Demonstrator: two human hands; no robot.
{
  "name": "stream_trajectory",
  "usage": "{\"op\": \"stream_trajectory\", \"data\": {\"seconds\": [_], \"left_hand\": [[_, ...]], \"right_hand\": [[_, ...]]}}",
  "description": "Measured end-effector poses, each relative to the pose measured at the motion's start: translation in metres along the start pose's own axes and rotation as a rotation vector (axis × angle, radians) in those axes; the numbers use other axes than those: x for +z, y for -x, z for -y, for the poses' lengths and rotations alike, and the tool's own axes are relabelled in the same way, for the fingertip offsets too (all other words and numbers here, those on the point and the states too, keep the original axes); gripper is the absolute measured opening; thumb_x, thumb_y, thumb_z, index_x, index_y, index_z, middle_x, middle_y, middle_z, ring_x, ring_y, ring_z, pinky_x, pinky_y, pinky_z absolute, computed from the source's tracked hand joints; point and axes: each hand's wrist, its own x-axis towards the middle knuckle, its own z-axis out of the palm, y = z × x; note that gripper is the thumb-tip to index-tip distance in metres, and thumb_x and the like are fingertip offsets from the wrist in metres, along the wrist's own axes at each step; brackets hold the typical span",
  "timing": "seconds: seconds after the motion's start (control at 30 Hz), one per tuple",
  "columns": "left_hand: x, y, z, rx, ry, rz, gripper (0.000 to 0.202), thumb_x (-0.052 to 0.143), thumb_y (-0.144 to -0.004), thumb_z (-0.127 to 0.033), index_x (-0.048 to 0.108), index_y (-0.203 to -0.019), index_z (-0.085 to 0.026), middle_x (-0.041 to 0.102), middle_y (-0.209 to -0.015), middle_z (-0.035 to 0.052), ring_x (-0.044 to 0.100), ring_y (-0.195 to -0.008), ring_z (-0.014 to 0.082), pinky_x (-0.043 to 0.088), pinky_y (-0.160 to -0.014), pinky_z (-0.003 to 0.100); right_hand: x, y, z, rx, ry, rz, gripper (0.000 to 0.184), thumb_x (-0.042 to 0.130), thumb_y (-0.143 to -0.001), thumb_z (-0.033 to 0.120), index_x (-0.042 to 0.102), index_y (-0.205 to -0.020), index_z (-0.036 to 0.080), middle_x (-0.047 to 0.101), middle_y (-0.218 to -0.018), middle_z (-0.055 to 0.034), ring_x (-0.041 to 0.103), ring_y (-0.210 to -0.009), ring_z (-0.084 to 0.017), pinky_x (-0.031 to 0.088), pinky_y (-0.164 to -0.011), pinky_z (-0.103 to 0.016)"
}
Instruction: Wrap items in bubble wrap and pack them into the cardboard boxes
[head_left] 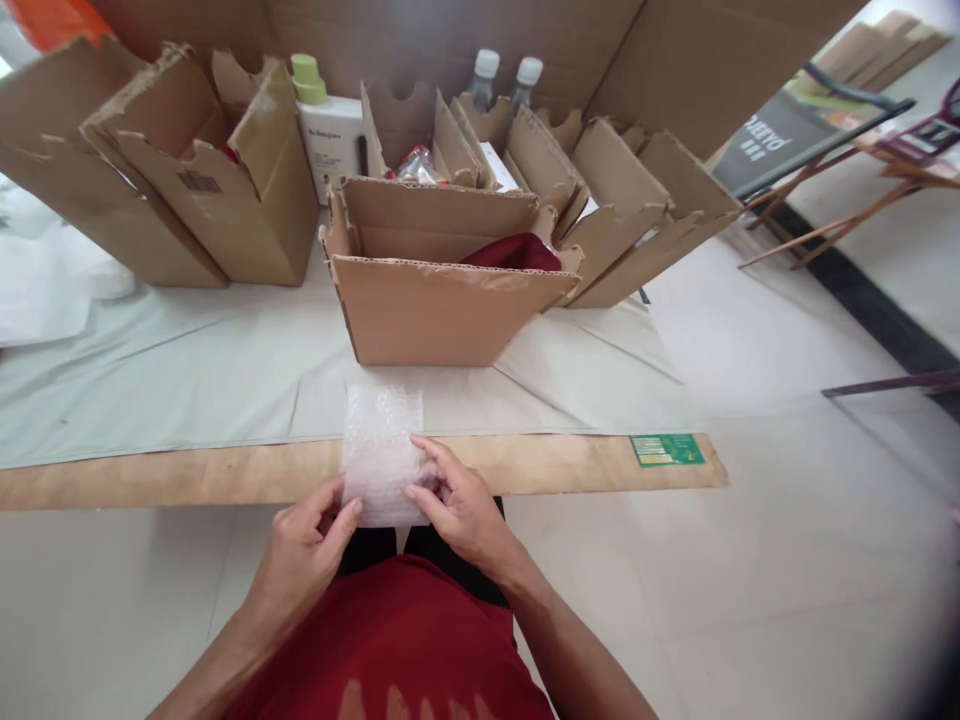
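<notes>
A sheet of clear bubble wrap (381,440) lies over the near edge of the wooden board (187,475), and both my hands grip its lower end. My left hand (304,555) pinches the sheet's lower left corner with thumb and fingers. My right hand (457,500) is closed on the sheet's right side, the fingers pressed onto it. Just beyond the bubble wrap stands an open cardboard box (435,300) with a dark red item (514,253) inside.
A pale cloth (187,370) covers the board. Further open cardboard boxes (202,170) stand at the back left and back right (637,210). A white bottle with a green cap (322,120) and two capped bottles (506,80) stand behind. A green label (666,450) sits on the board's right end.
</notes>
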Motion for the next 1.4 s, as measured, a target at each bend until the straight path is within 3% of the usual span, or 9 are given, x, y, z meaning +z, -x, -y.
{"op": "stream_trajectory", "data": {"seconds": [0.17, 0.33, 0.6, 0.77, 0.87, 0.97, 1.1, 1.23, 1.4], "left_hand": [[0.009, -0.002, 0.001, -0.193, 0.101, -0.097, 0.056, 0.062, -0.085, -0.056, 0.063, -0.126, -0.017, 0.075, -0.089, 0.0057, 0.073, -0.076, 0.0208, 0.06, -0.069, 0.032], [0.007, -0.008, -0.006, -0.266, 0.157, -0.043, 0.06, 0.06, -0.086, -0.057, 0.06, -0.13, -0.015, 0.071, -0.082, 0.0039, 0.067, -0.067, 0.0185, 0.057, -0.057, 0.03], [0.002, -0.002, -0.005, -0.075, 0.069, -0.038, 0.046, 0.059, -0.091, -0.048, 0.064, -0.125, -0.017, 0.075, -0.086, 0.0048, 0.073, -0.068, 0.0166, 0.059, -0.056, 0.023], [-0.013, 0.004, -0.012, 0.084, -0.028, -0.047, 0.048, 0.063, -0.094, -0.037, 0.058, -0.14, -0.025, 0.072, -0.082, -0.0016, 0.069, -0.061, 0.0109, 0.048, -0.043, 0.014], [-0.02, 0.001, -0.017, 0.314, -0.055, -0.021, 0.032, 0.063, -0.093, -0.024, 0.066, -0.125, -0.025, 0.075, -0.087, 0.0003, 0.073, -0.071, 0.0121, 0.058, -0.062, 0.017], [-0.02, -0.003, -0.017, 0.559, -0.017, 0.062, 0.021, 0.059, -0.092, -0.011, 0.069, -0.105, -0.023, 0.077, -0.097, 0.004, 0.075, -0.096, 0.0158, 0.06, -0.087, 0.024], [-0.018, 0.0, -0.012, 0.623, -0.008, 0.128, 0.021, 0.054, -0.09, -0.006, 0.064, -0.096, -0.023, 0.076, -0.104, 0.0072, 0.071, -0.111, 0.0182, 0.058, -0.095, 0.029], [-0.024, 0.007, -0.003, 0.551, -0.044, 0.188, 0.02, 0.048, -0.086, -0.007, 0.059, -0.089, -0.024, 0.074, -0.122, 0.0114, 0.069, -0.119, 0.0227, 0.06, -0.097, 0.037], [-0.052, 0.014, 0.011, 0.537, -0.072, 0.161, 0.025, 0.045, -0.076, -0.006, 0.055, -0.089, -0.025, 0.069, -0.134, 0.014, 0.063, -0.129, 0.0281, 0.059, -0.099, 0.043]], "right_hand": [[0.005, -0.007, 0.005, 0.008, 0.212, -0.047, 0.055, 0.062, -0.092, 0.021, 0.052, -0.147, 0.021, 0.074, -0.091, -0.002, 0.067, -0.075, -0.017, 0.055, -0.074, -0.032], [0.0, 0.016, 0.014, -0.356, 0.466, -0.359, 0.046, 0.067, -0.094, 0.028, 0.056, -0.138, 0.019, 0.07, -0.117, -0.0134, 0.067, -0.105, -0.026, 0.055, -0.087, -0.04], [0.003, 0.03, 0.007, -0.511, 0.619, 0.087, 0.053, 0.071, -0.09, 0.029, 0.055, -0.139, 0.021, 0.058, -0.148, -0.0163, 0.045, -0.143, -0.033, 0.037, -0.116, -0.054], [-0.023, 0.017, 0.01, -0.35, 0.339, -0.122, 0.043, 0.057, -0.099, 0.041, 0.057, -0.136, 0.019, 0.06, -0.143, -0.0168, 0.054, -0.134, -0.03, 0.044, -0.11, -0.048], [-0.044, -0.012, 0.012, -0.06, 0.267, -0.185, 0.034, 0.045, -0.105, 0.035, 0.061, -0.131, 0.021, 0.069, -0.129, -0.0114, 0.066, -0.113, -0.024, 0.051, -0.098, -0.04], [-0.048, -0.055, 0.014, 0.078, 0.422, -0.157, 0.038, 0.057, -0.099, 0.041, 0.063, -0.129, 0.018, 0.072, -0.117, -0.0119, 0.069, -0.097, -0.025, 0.053, -0.089, -0.039], [-0.031, -0.1, 0.018, 0.09, 0.617, -0.137, 0.044, 0.068, -0.091, 0.045, 0.065, -0.123, 0.015, 0.074, -0.107, -0.0138, 0.068, -0.098, -0.029, 0.05, -0.085, -0.039], [-0.014, -0.11, 0.023, 0.05, 0.578, -0.093, 0.01, 0.063, -0.093, 0.028, 0.07, -0.094, 0.02, 0.074, -0.087, -0.0046, 0.068, -0.082, -0.021, 0.047, -0.073, -0.031], [0.007, -0.117, 0.046, -0.226, 0.491, -0.151, 0.014, 0.056, -0.099, 0.026, 0.068, -0.091, 0.022, 0.072, -0.086, -0.001, 0.065, -0.081, -0.016, 0.046, -0.082, -0.029]]}}
